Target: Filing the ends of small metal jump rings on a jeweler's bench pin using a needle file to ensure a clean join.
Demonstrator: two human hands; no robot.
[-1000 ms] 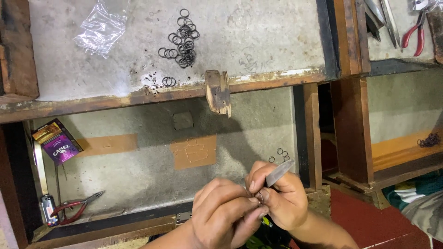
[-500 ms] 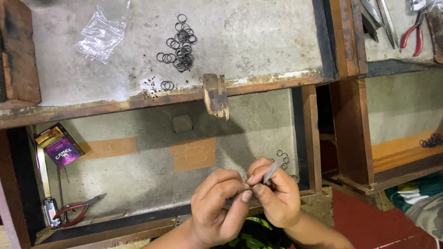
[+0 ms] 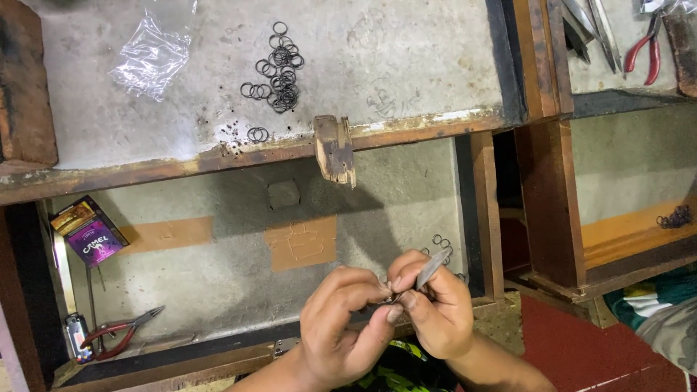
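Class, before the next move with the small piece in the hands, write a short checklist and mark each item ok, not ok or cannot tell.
1. Left hand pinches the small piece at its fingertips: ok.
2. Right hand holds the slim metal tool: ok.
3. Tool tip meets the piece: cannot tell, fingers hide it.
4. Spare rings lie in a pile on the upper bench: ok.
5. Red pliers lie in the drawer, apart from both hands: ok.
6. Piece closed properly: cannot tell, too small.
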